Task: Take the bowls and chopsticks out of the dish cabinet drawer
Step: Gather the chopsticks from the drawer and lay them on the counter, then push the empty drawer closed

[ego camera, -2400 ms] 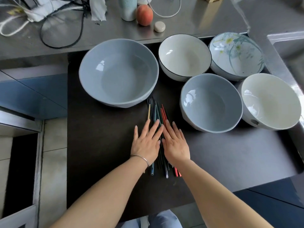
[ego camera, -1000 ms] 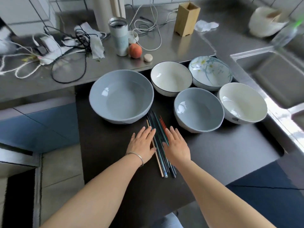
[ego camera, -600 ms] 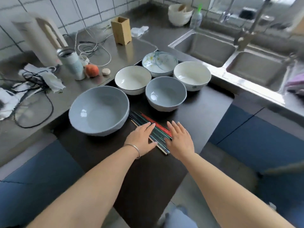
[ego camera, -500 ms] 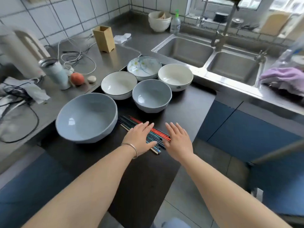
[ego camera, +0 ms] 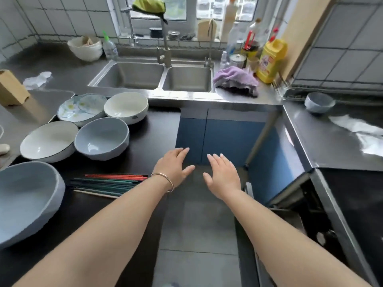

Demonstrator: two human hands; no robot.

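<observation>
Both the left hand (ego camera: 176,162) and right hand (ego camera: 222,175) hover empty, fingers spread, beside chopsticks (ego camera: 109,183) and five bowls (ego camera: 102,137) on the dark tabletop (ego camera: 153,129).

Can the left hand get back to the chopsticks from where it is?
Probably yes. The left hand is open and empty, just right of the chopsticks, which lie bare on the dark counter with nothing between.
</observation>
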